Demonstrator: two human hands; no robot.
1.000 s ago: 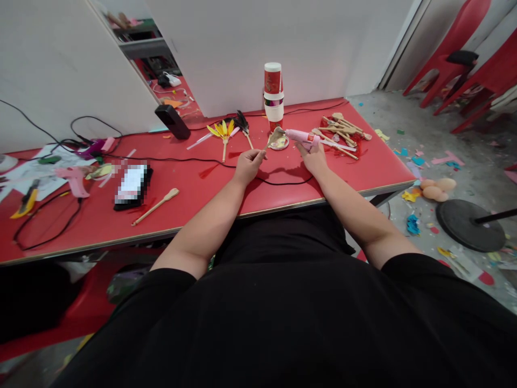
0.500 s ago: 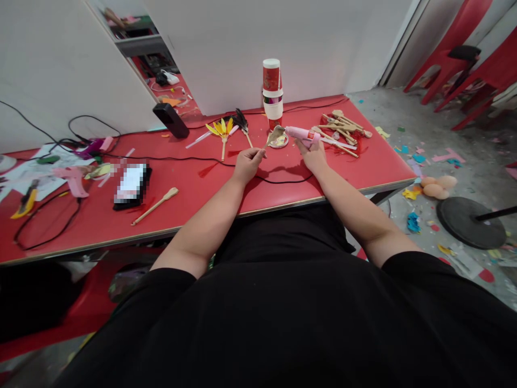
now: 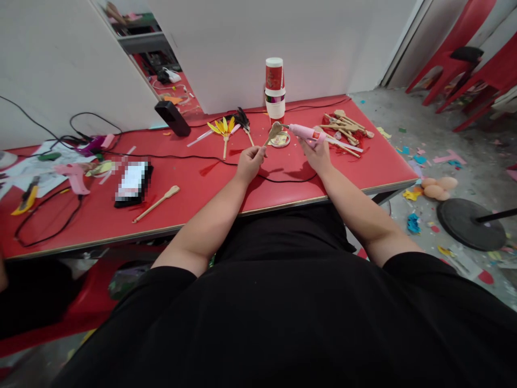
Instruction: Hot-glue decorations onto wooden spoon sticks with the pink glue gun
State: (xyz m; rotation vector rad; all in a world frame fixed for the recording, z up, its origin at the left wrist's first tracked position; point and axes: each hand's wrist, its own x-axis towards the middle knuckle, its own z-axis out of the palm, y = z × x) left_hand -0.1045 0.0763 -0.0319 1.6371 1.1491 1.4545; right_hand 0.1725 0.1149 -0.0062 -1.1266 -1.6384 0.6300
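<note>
My left hand (image 3: 249,163) is closed round the handle of a wooden spoon (image 3: 271,134), whose bowl points up and away over the red table (image 3: 189,183). My right hand (image 3: 319,155) grips a pink glue gun (image 3: 304,133); its nozzle touches the spoon's bowl. Under them lies a small round lid (image 3: 280,141). A black cable (image 3: 283,179) runs across the table beneath both hands.
A pile of wooden spoons (image 3: 343,127) lies to the right, stacked tubs (image 3: 274,89) behind. Yellow and black feathered spoons (image 3: 226,129), a phone (image 3: 131,185), a loose wooden spoon (image 3: 157,203), another glue gun (image 3: 75,178) and a cutter (image 3: 26,199) lie left. Red chairs (image 3: 464,54) stand far right.
Both hands with the spoon and the glue gun have stayed together, lifting slightly; the nozzle stays at the spoon's bowl. The view has shifted a little.
</note>
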